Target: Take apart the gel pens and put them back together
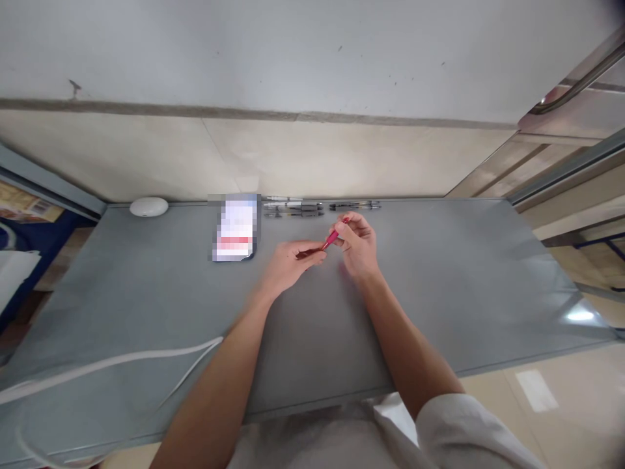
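A red pen (333, 236) is held between my two hands, slanting up to the right above the grey table. My right hand (359, 244) grips its thicker upper part between thumb and fingers. The thumb and fingertips of my left hand (291, 262) pinch the thin lower end, and that tip is partly hidden. Just beyond my hands lies a row of dark and clear pens (295, 210) by the table's back edge. A few more dark pens (355, 205) lie to their right, behind my right hand.
The grey table (434, 286) stands against a tiled wall. A phone (235, 228), blurred out in the picture, lies left of the pens. A white rounded object (149, 207) sits at the back left. A white cable (122, 359) crosses the front left.
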### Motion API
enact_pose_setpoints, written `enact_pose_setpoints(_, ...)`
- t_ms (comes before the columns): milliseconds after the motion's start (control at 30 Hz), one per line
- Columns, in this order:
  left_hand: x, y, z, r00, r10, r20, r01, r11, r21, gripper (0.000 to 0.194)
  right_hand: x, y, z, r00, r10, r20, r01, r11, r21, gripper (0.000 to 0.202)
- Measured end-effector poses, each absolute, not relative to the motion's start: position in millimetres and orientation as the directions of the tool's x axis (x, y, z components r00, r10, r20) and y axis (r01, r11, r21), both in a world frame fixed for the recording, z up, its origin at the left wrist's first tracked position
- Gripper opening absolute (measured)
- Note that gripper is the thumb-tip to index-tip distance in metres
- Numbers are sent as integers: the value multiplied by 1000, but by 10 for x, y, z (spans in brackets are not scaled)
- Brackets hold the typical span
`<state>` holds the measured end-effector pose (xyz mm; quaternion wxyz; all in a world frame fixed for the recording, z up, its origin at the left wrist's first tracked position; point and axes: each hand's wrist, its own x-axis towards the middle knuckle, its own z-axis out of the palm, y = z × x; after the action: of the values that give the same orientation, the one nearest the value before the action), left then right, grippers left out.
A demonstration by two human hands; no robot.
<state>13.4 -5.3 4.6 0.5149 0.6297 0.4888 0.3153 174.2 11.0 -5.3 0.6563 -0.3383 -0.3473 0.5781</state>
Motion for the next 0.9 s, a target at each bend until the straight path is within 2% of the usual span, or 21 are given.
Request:
enact_pose_setpoints(133, 157, -15, 13, 250, 963, -96, 286, 21, 958, 28, 1764, 120, -6, 88, 995, 41, -439, 76, -895, 27)
enact_pose_setpoints(200, 190, 17, -5, 153, 987, -58, 195, 27, 980, 30, 1792, 111, 7, 100, 994, 34, -377, 69, -924, 31)
enact_pose_setpoints(300, 288, 70, -8, -28, 999, -24, -101, 21, 995, 30, 1824, 69, -8, 170, 985, 42, -218, 79, -973, 31)
enact_pose_setpoints(367, 377, 101, 10, -107, 994, -30, -319, -6, 948, 27, 1826, 25, -27, 190, 980, 59, -60, 72, -996, 30)
enact_pose_setpoints(467, 501, 124, 50, -179, 982, -53, -513, -47, 857, 24, 1811, -35, -37, 98, 991, 90, 164, 73, -984, 29)
enact_pose_setpoints(567, 573, 114, 72, -204, 977, -66, -577, -66, 814, 23, 1802, -55, -24, 48, 990, 134, 243, 119, -963, 25)
enact_pose_setpoints(900, 584, 21, 3, -199, 975, -102, -610, -42, 791, 22, 1784, -57, -85, 84, 986, 147, 222, 125, -967, 23)
